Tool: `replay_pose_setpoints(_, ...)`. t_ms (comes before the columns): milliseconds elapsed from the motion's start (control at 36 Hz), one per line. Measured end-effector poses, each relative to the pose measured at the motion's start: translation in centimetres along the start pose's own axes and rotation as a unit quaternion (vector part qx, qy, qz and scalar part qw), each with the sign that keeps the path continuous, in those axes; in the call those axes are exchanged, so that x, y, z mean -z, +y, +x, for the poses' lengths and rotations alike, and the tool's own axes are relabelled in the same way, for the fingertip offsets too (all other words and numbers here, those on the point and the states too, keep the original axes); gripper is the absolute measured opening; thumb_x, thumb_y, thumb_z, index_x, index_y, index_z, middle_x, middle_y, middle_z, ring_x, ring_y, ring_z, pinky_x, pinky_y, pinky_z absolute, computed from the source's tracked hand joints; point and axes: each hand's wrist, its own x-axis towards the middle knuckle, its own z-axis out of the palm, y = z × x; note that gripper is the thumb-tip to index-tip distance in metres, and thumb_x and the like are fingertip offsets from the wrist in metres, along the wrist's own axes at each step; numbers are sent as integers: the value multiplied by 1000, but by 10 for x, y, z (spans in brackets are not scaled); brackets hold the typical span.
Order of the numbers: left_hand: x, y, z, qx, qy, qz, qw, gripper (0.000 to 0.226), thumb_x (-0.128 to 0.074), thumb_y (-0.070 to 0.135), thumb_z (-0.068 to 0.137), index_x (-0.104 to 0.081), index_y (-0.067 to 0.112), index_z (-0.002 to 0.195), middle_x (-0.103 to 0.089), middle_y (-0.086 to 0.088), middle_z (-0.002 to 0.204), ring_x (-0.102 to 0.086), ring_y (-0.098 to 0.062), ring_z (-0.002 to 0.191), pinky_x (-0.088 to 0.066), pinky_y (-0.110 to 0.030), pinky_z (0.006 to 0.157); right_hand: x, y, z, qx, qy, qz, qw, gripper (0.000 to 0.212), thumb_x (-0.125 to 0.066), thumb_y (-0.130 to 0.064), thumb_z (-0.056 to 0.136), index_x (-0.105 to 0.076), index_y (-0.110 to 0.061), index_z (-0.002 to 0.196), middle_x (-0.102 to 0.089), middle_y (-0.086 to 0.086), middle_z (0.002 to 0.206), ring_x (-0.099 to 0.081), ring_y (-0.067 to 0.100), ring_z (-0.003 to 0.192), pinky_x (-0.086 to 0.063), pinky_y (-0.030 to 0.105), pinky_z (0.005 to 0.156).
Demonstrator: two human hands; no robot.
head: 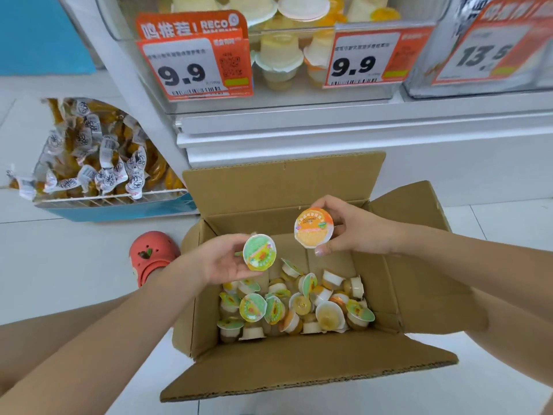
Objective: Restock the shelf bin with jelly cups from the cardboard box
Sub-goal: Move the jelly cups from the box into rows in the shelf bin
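A person crouched over an open cardboard box [299,187] on the shop floor, the left hand [227,263] holding a green-lidded jelly cup [259,252] in curled fingers, the right hand [351,227] pinching an orange-lidded cup [313,227]. Both cups were held above the box, where more loose cups [294,307] lay heaped. The clear shelf bin [281,49] stood above, behind 9.9 price tags [191,70].
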Motion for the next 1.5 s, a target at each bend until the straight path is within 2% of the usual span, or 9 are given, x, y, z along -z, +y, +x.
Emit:
replay_pose_setpoints(222, 18, -36, 32, 12, 138, 104, 985, 15, -50, 17, 96, -52, 6, 105, -59, -13, 97, -60, -26, 84, -53, -39, 77, -14, 15, 0, -21, 12, 16, 1000, 57, -83, -8, 69, -48, -22, 113, -63, -7, 109, -63, 12, 102, -52, 30, 93)
replay_pose_setpoints(333, 43, -56, 58, -30, 273, 346, 897, 24, -50, 14, 94, -61, -4, 106, -61, -15, 98, -60, -32, 98, -43, -33, 79, -21, 31, 11, -44, 5, 23, 999, 56, -83, -11, 70, -48, -26, 113, -63, -6, 113, -65, 23, 102, -53, 38, 93)
replay_pose_setpoints(472, 42, -77, 87, -66, 341, 408, 844, 34, -48, 7, 91, -44, -6, 123, -49, -24, 129, -47, -36, 121, -38, -34, 95, -32, 46, 30, -73, -7, 45, 996, 56, -81, -10, 72, -47, -26, 114, -63, -6, 113, -66, 19, 100, -54, 35, 91)
replay_pose_setpoints(944, 57, -85, 132, -99, 308, 651, 686, 30, -57, 21, 87, -53, 4, 111, -67, -11, 97, -66, -28, 90, -51, -33, 68, -39, 74, 57, -105, 14, 108, 988, 58, -79, -3, 73, -47, -19, 118, -62, 3, 118, -65, 17, 103, -52, 29, 92)
replay_pose_setpoints(1056, 51, -67, 110, -131, 291, 625, 712, 41, -68, 35, 78, -54, 8, 104, -65, -10, 97, -64, -28, 92, -47, -30, 66, -33, 66, 50, -88, 20, 107, 990, 56, -79, -2, 72, -48, -18, 115, -62, 3, 115, -63, 9, 98, -53, 21, 81)
replay_pose_setpoints(1167, 36, -31, 69, -214, 266, 460, 820, 41, -76, 37, 60, -52, 13, 84, -60, -1, 77, -57, -21, 77, -42, -29, 57, -27, 51, 37, -71, 12, 81, 994, 55, -80, -3, 71, -49, -22, 112, -61, 3, 115, -66, 15, 95, -55, 25, 78)
replay_pose_setpoints(1278, 16, 5, 9, -207, -22, 253, 945, 42, -71, 20, 55, -52, 14, 92, -63, -3, 90, -64, -12, 79, -56, -31, 80, -17, 21, 19, -33, 14, 31, 999, 56, -80, -3, 71, -48, -22, 113, -62, -1, 112, -65, 14, 99, -54, 30, 88)
replay_pose_setpoints(1361, -5, 24, -37, -202, -180, 211, 939, 44, -54, -7, 66, -51, 11, 106, -60, 0, 97, -61, -10, 84, -53, -24, 78, -10, -13, -2, 2, 23, 6, 1000, 58, -80, -2, 71, -47, -20, 115, -63, -3, 110, -65, 12, 98, -52, 30, 93)
replay_pose_setpoints(1500, -40, 37, -102, -245, -239, 245, 907, 54, -45, -17, 64, -49, 8, 112, -58, -3, 95, -60, -9, 78, -52, -18, 63, 1, -71, -46, 77, 40, -19, 996, 58, -80, -5, 72, -47, -23, 116, -64, -11, 110, -66, 19, 99, -52, 53, 84)
